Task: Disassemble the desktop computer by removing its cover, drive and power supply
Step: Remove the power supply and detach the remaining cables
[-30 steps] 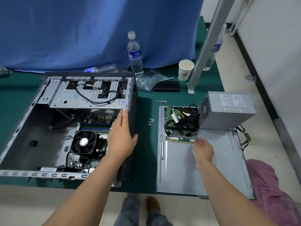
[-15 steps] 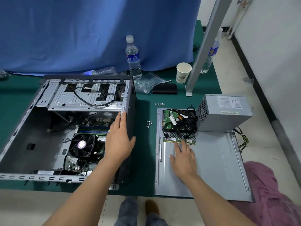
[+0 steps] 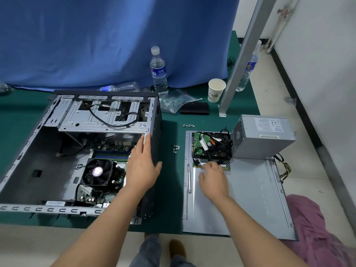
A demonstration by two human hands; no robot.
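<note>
The open desktop case (image 3: pixel 38 151) lies on its side at the left of the green table, with the CPU fan (image 3: pixel 97 171) and motherboard showing. My left hand (image 3: pixel 142 170) rests on the case's right wall, fingers straight along its top edge and thumb outside. On the right lies the removed grey cover (image 3: pixel 250 199). On it sit the drive (image 3: pixel 212 145) under tangled cables, the power supply (image 3: pixel 264 139) and a memory stick (image 3: pixel 224 166). My right hand (image 3: pixel 213 180) lies on the cover, its fingertips on the memory stick and thumb spread aside.
Loose screws (image 3: pixel 176 148) lie between case and cover, more (image 3: pixel 188 125) behind them. A thin metal tool (image 3: pixel 189 178) lies on the cover's left edge. Water bottle (image 3: pixel 159 74), paper cup (image 3: pixel 216 90), plastic bag (image 3: pixel 175 102) and metal post (image 3: pixel 240 60) stand behind. Pink cloth (image 3: pixel 317 228) lies at right.
My right hand slid left from the memory stick's right end and down onto the cover, then its fingertips came back onto the stick. My left hand stayed on the case wall.
</note>
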